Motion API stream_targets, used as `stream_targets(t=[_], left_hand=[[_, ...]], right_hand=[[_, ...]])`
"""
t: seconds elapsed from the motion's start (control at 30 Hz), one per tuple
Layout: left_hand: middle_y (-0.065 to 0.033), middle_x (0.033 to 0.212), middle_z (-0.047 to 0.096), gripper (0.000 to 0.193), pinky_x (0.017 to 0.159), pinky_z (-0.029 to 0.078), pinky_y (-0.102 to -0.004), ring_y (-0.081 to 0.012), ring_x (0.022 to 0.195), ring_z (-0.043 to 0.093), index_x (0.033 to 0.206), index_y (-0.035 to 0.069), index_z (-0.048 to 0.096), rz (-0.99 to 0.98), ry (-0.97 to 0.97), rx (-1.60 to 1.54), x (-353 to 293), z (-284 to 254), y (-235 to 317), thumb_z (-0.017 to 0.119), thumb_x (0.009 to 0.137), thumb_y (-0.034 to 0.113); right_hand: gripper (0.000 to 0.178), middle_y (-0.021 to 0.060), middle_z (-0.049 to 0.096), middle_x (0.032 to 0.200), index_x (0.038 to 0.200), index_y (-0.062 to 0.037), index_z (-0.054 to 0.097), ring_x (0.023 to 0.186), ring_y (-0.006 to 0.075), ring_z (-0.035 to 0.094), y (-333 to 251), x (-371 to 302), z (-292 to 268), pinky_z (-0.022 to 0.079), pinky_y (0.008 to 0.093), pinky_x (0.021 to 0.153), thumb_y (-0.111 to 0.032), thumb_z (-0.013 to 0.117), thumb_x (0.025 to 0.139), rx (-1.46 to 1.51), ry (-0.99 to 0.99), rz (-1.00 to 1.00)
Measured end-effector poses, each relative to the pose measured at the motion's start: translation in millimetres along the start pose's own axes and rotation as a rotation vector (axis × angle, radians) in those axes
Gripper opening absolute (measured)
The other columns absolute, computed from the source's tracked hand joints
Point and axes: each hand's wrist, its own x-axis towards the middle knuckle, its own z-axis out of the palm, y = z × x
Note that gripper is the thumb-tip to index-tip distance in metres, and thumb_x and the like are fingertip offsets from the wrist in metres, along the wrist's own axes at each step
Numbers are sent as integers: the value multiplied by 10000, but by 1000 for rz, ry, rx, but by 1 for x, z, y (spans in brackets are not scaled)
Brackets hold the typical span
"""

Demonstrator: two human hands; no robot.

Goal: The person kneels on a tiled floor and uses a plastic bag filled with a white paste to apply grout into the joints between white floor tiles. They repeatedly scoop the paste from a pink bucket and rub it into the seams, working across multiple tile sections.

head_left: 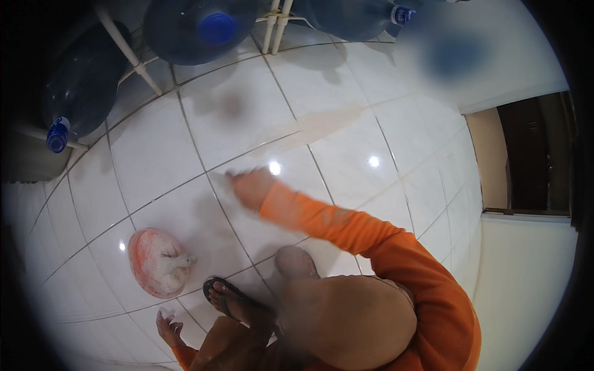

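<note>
My right hand (250, 187), at the end of an orange sleeve, reaches out low over the white tiled floor (148, 154). Its fingers are closed, and a pale, thin edge shows beside them, too blurred to name. At the lower left, my left hand (169, 329) has bent fingers around a small whitish piece (166, 313). Just beyond that hand sits a round pink-red basin (140, 260) with white paste inside. A paste-coated tool (181, 261) rests across the basin's right side, its kind unclear.
Large blue water bottles (86, 86) lie on a white pipe rack (133, 59) along the far side. A beige smear (322, 128) crosses tiles and joints. My sandalled foot (226, 297) is close to the basin. On the right are a white wall (516, 272) and a dark opening (535, 157).
</note>
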Motion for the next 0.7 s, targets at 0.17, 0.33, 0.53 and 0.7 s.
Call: stream_targets(t=[0.17,0.33,0.53,0.7], left_hand=[[-56,929,656,482,532,513,-254,-112,544,566,1431,139,539,70,-130,130,1,20,-8,535,1037,417],[-62,881,684,399,515,492,-248,-105,534,569,1380,85,567,238,-395,452,14,22,2,538,1051,309],[-62,861,709,346,506,461,-248,-97,551,569,1363,94,587,226,-324,590,44,-4,12,556,1046,228],[-68,867,705,385,507,457,-238,-99,568,577,1400,97,561,108,-246,523,32,-28,-6,553,1048,252]], right_hand=[[412,161,719,1154,1321,-179,623,1098,363,676,236,-32,-82,542,493,932,-175,530,920,-79,331,749],[382,146,687,1269,1307,-131,634,1163,350,659,364,-66,-102,527,456,993,-225,508,959,-154,254,997],[501,144,667,1313,1346,-163,633,1197,365,638,405,-56,-92,515,456,1013,-481,564,966,62,285,1035],[407,180,685,1258,1362,-207,627,1177,381,640,357,-49,-80,508,450,1031,-328,537,985,99,301,975]])
